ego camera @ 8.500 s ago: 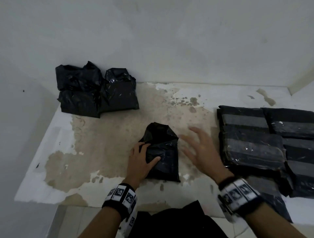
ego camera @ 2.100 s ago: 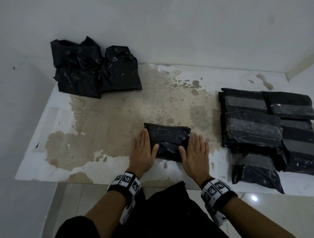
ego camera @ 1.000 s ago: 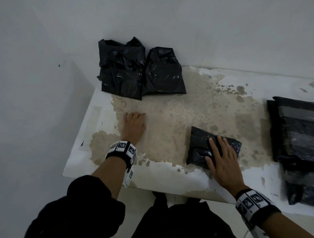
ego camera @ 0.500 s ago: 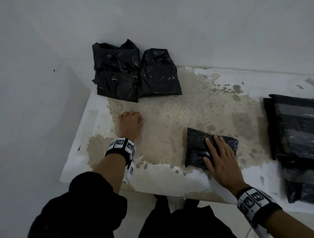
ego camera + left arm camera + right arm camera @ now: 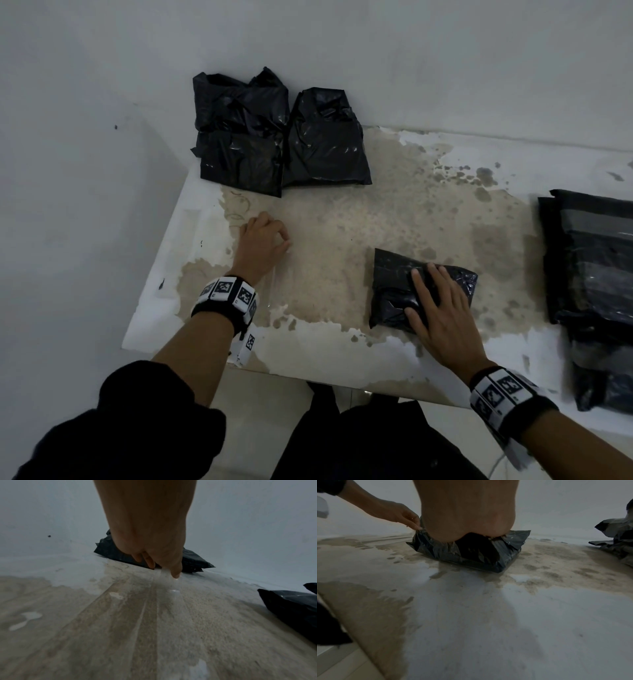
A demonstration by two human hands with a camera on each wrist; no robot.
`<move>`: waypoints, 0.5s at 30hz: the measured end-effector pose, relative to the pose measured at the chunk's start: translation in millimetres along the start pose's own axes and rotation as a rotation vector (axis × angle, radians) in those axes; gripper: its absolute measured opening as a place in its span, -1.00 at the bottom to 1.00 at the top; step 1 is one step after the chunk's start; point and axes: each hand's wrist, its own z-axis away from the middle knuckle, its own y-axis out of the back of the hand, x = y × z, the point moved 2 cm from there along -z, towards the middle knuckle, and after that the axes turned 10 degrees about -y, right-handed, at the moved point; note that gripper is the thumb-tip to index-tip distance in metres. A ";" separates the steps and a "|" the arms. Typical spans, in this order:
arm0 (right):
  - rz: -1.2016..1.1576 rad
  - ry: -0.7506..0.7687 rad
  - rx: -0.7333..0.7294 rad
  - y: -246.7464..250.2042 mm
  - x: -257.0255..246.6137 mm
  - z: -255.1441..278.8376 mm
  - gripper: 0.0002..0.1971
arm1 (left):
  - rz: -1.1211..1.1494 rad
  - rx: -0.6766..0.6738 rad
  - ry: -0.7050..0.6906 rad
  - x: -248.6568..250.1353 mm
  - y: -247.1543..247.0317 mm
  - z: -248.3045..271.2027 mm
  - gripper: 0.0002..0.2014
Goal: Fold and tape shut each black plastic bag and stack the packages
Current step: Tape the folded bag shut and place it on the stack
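Note:
A folded black plastic bag lies near the table's front edge, right of centre. My right hand presses flat on its right half with straight fingers; in the right wrist view the palm covers the top of the bag. My left hand is at the left of the table, thumb and forefinger pinching the far end of a clear tape strip that lies along the tabletop towards my wrist. The left wrist view shows the fingertips on the end of that strip.
Two loose black bags lean against the wall at the back left. A stack of taped black packages fills the right side. The worn white table ends just in front of me, and walls close off the left and back.
My left hand's fingers, flat on the table a second ago, have curled into a pinch at the tape end. My right hand stays pressed on the folded bag.

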 end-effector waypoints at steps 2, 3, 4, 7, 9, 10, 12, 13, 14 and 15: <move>0.000 0.016 0.009 1.5 0.5 0.8 -0.33 | 0.157 0.000 -0.033 2.3 8.0 5.3 -0.90; 0.001 0.027 0.012 2.6 0.7 1.0 -0.34 | 0.222 -0.007 -0.040 5.4 12.4 8.3 -0.89; 0.002 0.043 0.017 4.0 0.8 1.6 -0.35 | 0.266 -0.025 -0.030 9.8 16.9 11.7 -0.88; 0.018 0.110 0.047 9.1 0.0 3.5 -0.37 | 0.320 -0.071 0.000 24.0 30.3 19.5 -0.87; 0.033 0.153 0.064 12.7 -1.0 5.1 -0.39 | 0.341 -0.078 0.013 37.4 41.2 25.4 -0.88; 0.035 0.166 0.069 14.4 -2.0 5.7 -0.41 | 0.359 -0.080 0.017 45.4 47.2 28.1 -0.89; 0.011 0.181 0.067 16.7 -4.2 4.4 -0.45 | 0.411 -0.098 0.006 62.2 58.9 32.4 -0.89; -0.005 0.183 0.064 18.3 -5.1 4.3 -0.46 | 0.433 -0.114 -0.008 72.7 63.6 35.0 -0.89; -0.024 0.180 0.052 20.5 -6.5 4.3 -0.48 | 0.452 -0.135 -0.024 84.1 67.9 37.4 -0.89; -0.050 0.170 0.034 22.9 -8.5 3.2 -0.48 | 0.474 -0.153 -0.039 95.1 71.5 38.8 -0.88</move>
